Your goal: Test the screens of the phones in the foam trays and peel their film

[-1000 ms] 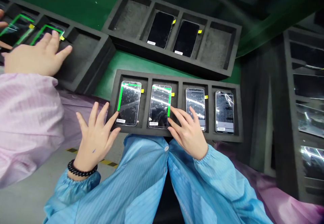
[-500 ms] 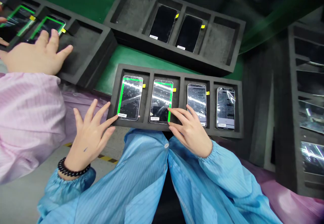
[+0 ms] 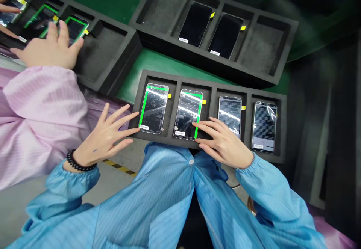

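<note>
A black foam tray (image 3: pixel 180 79) in front of me carries several phones, one in each compartment. My left hand (image 3: pixel 108 136) is open, fingers spread, its fingertips at the lower left corner of the leftmost phone (image 3: pixel 153 108), whose screen has green bars. Above the second phone (image 3: pixel 188 113), also with green on its screen, my open right hand (image 3: pixel 222 142) reaches in, with fingertips at its lower right side. Part of the third phone (image 3: pixel 229 112) is hidden behind that hand; lines of text fill its screen. The fourth phone (image 3: pixel 264 127) shows text too.
Behind lies another foam tray (image 3: pixel 158 40) with two dark phones (image 3: pixel 196 23). At left, a co-worker's hand (image 3: pixel 50 50) in a pink sleeve (image 3: pixel 47 106) is over a third tray (image 3: pixel 103 53) with phones. The table (image 3: pixel 132 80) is green.
The view has shifted, so the trays appear farther right. On the second phone, the green bar has lengthened downward little if at all. My left fingers have straightened toward the first phone; the co-worker's hand has moved slightly.
</note>
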Action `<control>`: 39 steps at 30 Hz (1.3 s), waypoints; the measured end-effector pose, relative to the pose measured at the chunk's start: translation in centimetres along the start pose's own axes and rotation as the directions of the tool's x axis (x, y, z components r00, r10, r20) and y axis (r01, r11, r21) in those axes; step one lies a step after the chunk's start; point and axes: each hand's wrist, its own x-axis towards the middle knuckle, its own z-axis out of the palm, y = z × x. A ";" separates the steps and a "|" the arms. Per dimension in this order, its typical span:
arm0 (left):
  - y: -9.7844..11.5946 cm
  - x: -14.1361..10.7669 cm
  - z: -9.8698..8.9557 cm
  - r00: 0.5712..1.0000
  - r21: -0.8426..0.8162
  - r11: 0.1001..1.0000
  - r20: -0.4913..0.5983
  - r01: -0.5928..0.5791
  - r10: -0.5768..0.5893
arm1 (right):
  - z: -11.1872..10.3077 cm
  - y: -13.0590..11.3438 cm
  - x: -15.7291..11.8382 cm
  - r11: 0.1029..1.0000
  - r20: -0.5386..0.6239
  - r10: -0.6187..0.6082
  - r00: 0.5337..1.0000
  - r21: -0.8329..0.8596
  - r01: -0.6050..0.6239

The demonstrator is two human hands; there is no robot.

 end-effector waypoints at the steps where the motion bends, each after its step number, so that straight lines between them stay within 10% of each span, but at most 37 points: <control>1: -0.4 0.1 -0.1 1.000 -0.020 0.999 0.005 -0.026 0.026 | 0.0 0.2 -0.1 1.000 0.001 -0.009 1.000 0.003 0.009; 21: -0.8 0.9 0.4 0.994 -0.143 0.990 0.113 0.011 0.005 | 0.6 0.5 0.1 0.997 0.013 -0.052 0.999 0.051 0.051; 39: -0.7 3.2 3.0 0.958 -0.247 0.930 0.024 -0.271 0.286 | 2.2 -0.4 2.4 0.995 0.025 -0.101 0.995 0.022 0.100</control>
